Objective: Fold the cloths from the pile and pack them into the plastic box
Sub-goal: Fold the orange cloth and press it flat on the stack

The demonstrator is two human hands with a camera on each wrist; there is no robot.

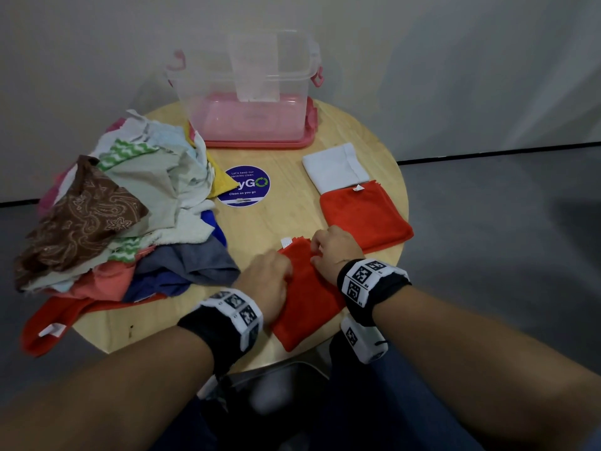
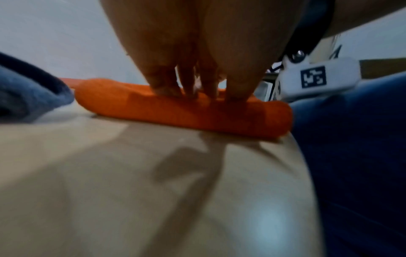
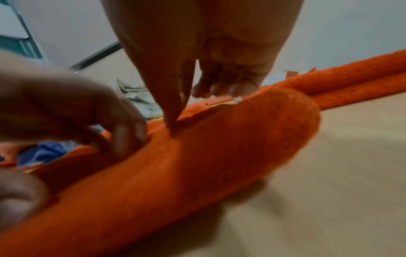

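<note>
Office pantry: the round table's sticker (image 1: 243, 186) urges keeping pantries clean.

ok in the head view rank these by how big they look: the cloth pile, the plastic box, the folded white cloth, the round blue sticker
1. cloth pile, clearly the widest spread.
2. plastic box; it stands farther from the camera, so its true size may be nearer the pile's.
3. folded white cloth and round blue sticker look about alike; I would not rank them.
</note>
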